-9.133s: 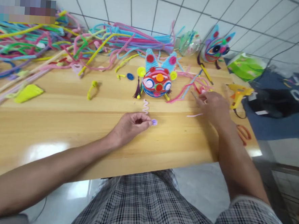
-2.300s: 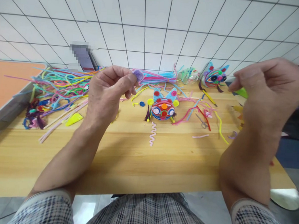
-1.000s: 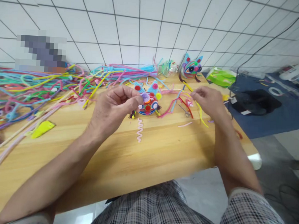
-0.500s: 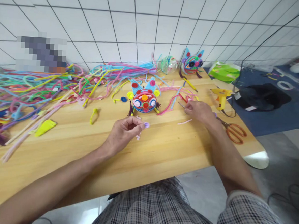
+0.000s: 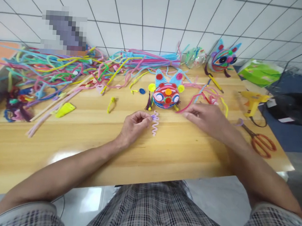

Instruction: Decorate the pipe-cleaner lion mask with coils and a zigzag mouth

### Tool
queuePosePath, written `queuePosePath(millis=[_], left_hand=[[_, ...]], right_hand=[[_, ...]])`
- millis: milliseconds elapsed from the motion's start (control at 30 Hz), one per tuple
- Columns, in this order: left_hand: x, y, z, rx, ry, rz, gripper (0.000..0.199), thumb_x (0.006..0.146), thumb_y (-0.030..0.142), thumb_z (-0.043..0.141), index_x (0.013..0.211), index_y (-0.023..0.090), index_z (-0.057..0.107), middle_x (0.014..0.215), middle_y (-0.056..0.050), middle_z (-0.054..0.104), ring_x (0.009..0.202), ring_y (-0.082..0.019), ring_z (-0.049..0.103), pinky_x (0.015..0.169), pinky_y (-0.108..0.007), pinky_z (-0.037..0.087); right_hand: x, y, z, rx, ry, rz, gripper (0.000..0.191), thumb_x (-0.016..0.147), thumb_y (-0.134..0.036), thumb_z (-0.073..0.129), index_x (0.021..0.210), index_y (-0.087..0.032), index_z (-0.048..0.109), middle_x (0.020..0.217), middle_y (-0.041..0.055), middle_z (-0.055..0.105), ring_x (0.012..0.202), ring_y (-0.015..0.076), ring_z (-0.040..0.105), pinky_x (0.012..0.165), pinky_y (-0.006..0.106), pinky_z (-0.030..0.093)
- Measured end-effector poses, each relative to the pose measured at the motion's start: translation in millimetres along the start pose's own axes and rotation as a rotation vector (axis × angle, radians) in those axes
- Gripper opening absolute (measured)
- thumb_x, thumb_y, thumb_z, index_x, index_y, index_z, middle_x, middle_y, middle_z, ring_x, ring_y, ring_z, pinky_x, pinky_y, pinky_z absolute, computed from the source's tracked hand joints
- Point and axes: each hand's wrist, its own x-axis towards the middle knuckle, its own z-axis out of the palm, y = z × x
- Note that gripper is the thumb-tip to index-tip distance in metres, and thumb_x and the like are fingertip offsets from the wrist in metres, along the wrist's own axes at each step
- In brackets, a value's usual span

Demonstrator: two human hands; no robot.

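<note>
Head camera: nearest along the wooden table, the orange-handled scissors lie right of the central lion-like craft face, the landmark. Just before that face, the left hand has thumb and forefinger clamped on a small purple disc, at the pink zigzag strip. Right of the strip, the right hand has its fingertips close together, near a pink strand; whether they grip anything, I cannot tell. Farther right of the face sit the yellow glue gun and a black item, its white label too small to read. Behind the face, pipe cleaners spread leftward; a second craft face stands behind-right.
</note>
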Motion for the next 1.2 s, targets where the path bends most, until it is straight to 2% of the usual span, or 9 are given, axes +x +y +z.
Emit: queuePosePath(millis=[133,267,400,467,633,833,967,1100,1200], left_hand=[[2.1,1.5,-3.1,-0.015,0.048,0.055,0.039,0.074,0.049,0.095,0.075,0.017,0.073,0.062,0.003,0.064,0.057,-0.008,0.051,0.06,-0.022,0.044],[4.5,0.2,-4.0,-0.04,0.05,0.047,0.041,0.073,0.051,0.095,0.077,0.017,0.073,0.063,0.003,0.064,0.057,-0.008,0.051,0.058,-0.023,0.043],[5.2,0.7,-3.3,-0.039,0.044,0.03,0.043,0.07,0.053,0.096,0.077,0.017,0.073,0.064,0.002,0.065,0.056,-0.008,0.051,0.057,-0.023,0.043],[4.8,1.4,-2.9,-0.033,0.036,0.014,0.044,0.069,0.052,0.097,0.076,0.017,0.073,0.063,0.003,0.065,0.056,-0.008,0.05,0.057,-0.023,0.043],[5.2,1.7,-3.8,-0.005,0.005,0.017,0.045,0.07,0.055,0.097,0.076,0.017,0.074,0.062,0.003,0.064,0.057,-0.009,0.048,0.058,-0.024,0.042],[10.0,-0.5,-8.4,0.101,0.004,0.05,0.05,0.065,0.06,0.1,0.075,0.016,0.077,0.067,0.001,0.064,0.061,-0.009,0.046,0.057,-0.025,0.036],[9.4,-1.9,-9.5,0.138,-0.022,0.044,0.053,0.067,0.064,0.099,0.074,0.017,0.075,0.065,0.002,0.06,0.06,-0.009,0.044,0.055,-0.024,0.033],[4.9,0.1,-6.5,0.068,-0.069,0.024,0.057,0.065,0.068,0.098,0.076,0.017,0.075,0.07,0.0,0.066,0.062,-0.01,0.05,0.059,-0.025,0.041],[0.7,2.1,-2.8,0.012,-0.095,0.016,0.058,0.066,0.069,0.097,0.077,0.017,0.074,0.071,0.001,0.068,0.061,-0.009,0.05,0.06,-0.024,0.043]], right_hand=[[-0.1,-26.1,40.3,-0.083,-0.049,-0.16,0.013,0.104,-0.025,0.066,0.103,-0.022,0.079,0.09,0.0042,0.08,0.081,0.0211,0.074,0.073,0.033,0.053],[-4.4,-34.9,81.4,-0.176,-0.017,-0.441,0.03,0.11,-0.015,0.054,0.133,-0.017,0.074,0.126,0.016,0.078,0.115,0.028,0.074,0.099,0.044,0.062],[-9.5,-33.1,97.3,-0.221,-0.018,-0.592,0.028,0.11,-0.016,0.056,0.13,-0.017,0.076,0.144,0.0189,0.07,0.139,0.0336,0.063,0.114,0.056,0.059],[-11.0,-29.6,97.5,-0.204,-0.027,-0.627,0.025,0.111,-0.015,0.055,0.12,-0.016,0.078,0.14,0.0182,0.072,0.139,0.0327,0.063,0.116,0.057,0.058],[-12.2,-25.2,91.8,-0.153,-0.024,-0.708,0.025,0.113,-0.014,0.052,0.107,-0.018,0.076,0.117,0.0111,0.079,0.112,0.0243,0.07,0.113,0.05,0.059],[-11.2,-26.4,84.4,-0.142,0.038,-0.691,0.015,0.111,-0.021,0.061,0.113,-0.017,0.076,0.118,0.013,0.081,0.112,0.027,0.074,0.106,0.049,0.061],[-12.2,-26.1,82.7,-0.025,0.122,-0.691,0.01,0.11,-0.024,0.066,0.107,-0.019,0.074,0.105,0.0083,0.083,0.098,0.0244,0.077,0.093,0.043,0.062],[-14.5,-28.6,85.6,0.251,0.233,-0.407,0.003,0.105,-0.023,0.071,0.102,-0.022,0.07,0.097,0.0048,0.081,0.09,0.0211,0.077,0.082,0.037,0.061],[-15.0,-33.0,89.6,0.462,0.202,-0.114,0.007,0.1,-0.026,0.076,0.103,-0.024,0.07,0.092,0.0017,0.079,0.081,0.0185,0.075,0.075,0.033,0.059]])
